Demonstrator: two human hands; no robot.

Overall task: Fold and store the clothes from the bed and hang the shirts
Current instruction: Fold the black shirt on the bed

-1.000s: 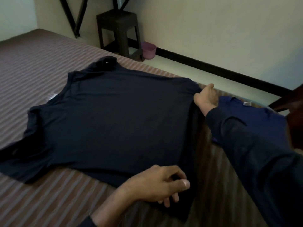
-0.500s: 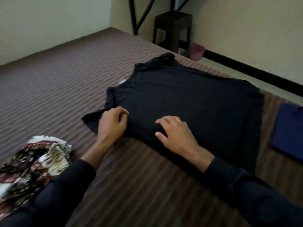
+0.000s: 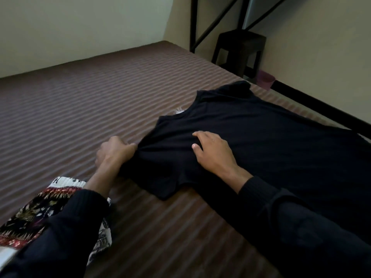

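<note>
Patterned cloth, a batik-like print in red, black and cream (image 3: 36,215), lies crumpled at the far left on the striped bed (image 3: 100,93), partly under our left sleeve, and we judge it a garment that awaits folding. Moving right, our left hand (image 3: 114,152) has its fingers curled and bunched on the shoulder or sleeve edge of the black T-shirt (image 3: 261,141), so the fabric gathers into creases there. Beside it, our right hand (image 3: 212,152) lies spread with fingers relaxed and apart, pressing the chest of the shirt down against the mattress. The shirt itself is laid out across the bed, its neckline with a small white label (image 3: 178,111) turned toward the far wall and its near short sleeve flat toward us; the body runs off to the right under our right sleeve. Further right, off the bed, stand a dark stool (image 3: 239,51) and a small purple tub (image 3: 266,78) by the wall. As far as we can judge, the work is at an early stage for this shirt: it is spread but no fold is made yet, nothing hangs anywhere in view, and the printed piece is untouched. We would take the sleeve in first.
</note>
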